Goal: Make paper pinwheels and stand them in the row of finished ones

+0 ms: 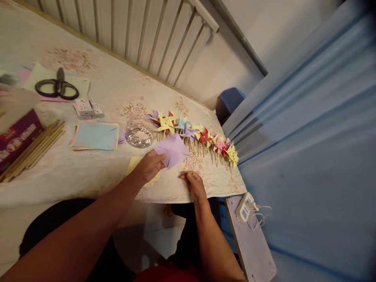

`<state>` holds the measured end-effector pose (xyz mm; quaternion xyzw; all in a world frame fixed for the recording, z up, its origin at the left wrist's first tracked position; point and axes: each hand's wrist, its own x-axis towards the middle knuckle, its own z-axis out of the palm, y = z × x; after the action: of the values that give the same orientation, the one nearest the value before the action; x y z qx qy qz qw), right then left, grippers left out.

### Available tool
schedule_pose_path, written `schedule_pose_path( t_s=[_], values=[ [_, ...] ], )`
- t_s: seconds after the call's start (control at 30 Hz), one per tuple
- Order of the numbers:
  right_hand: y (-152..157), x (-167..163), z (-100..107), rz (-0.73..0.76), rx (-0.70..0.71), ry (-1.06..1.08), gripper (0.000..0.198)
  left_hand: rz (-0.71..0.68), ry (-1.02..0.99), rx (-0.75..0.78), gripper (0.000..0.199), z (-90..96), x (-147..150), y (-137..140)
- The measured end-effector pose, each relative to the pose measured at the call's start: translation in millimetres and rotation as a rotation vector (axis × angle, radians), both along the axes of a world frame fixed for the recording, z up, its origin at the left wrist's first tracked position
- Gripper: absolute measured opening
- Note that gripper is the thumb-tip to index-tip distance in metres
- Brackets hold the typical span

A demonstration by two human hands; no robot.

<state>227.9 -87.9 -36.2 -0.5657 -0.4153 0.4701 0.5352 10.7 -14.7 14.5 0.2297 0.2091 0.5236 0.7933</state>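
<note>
My left hand [151, 166] grips a purple paper square [173, 150] by its near left edge, thumb on top. Slits run in from the square's corners. To the right and apart from the paper, my right hand [193, 182] is closed with thumb and fingertips together; whether something small is pinched there cannot be made out. Yellow paper [152, 181] lies on the table partly under my left hand. Beyond the purple square stands a clear round dish of small metal pins [139, 137]. A row of paper pinwheels [204, 136] on thin sticks extends to the right.
Left of the dish lie a stack of coloured paper squares [95, 136], small white boxes [88, 108], scissors [57, 88] on more paper, and wooden sticks [38, 150] beside a purple box [20, 135]. A power strip [245, 207] rests on a side board. A blue curtain [308, 137] hangs right.
</note>
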Motion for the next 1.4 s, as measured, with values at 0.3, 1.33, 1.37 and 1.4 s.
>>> schedule_pose_path(
  t_s=[0.3, 1.33, 1.37, 1.4],
  values=[
    [28.5, -19.8, -6.6, -0.120, 0.056, 0.021, 0.017, 0.058, -0.012, -0.016, 0.049, 1.9, 1.6, 8.3],
    [55.9, -59.6, -0.5, 0.034, 0.395, -0.586, 0.039, -0.018, 0.268, -0.134, 0.023, -18.7, 7.8, 16.0],
    [55.8, -59.4, 0.1, 0.032, 0.399, -0.588, 0.038, -0.018, 0.242, -0.134, 0.023, -18.9, 7.8, 15.8],
    [55.6, -59.1, 0.7, 0.026, 0.412, -0.591, 0.036, -0.015, 0.213, -0.128, 0.025, -19.1, 7.8, 15.6]
  ],
)
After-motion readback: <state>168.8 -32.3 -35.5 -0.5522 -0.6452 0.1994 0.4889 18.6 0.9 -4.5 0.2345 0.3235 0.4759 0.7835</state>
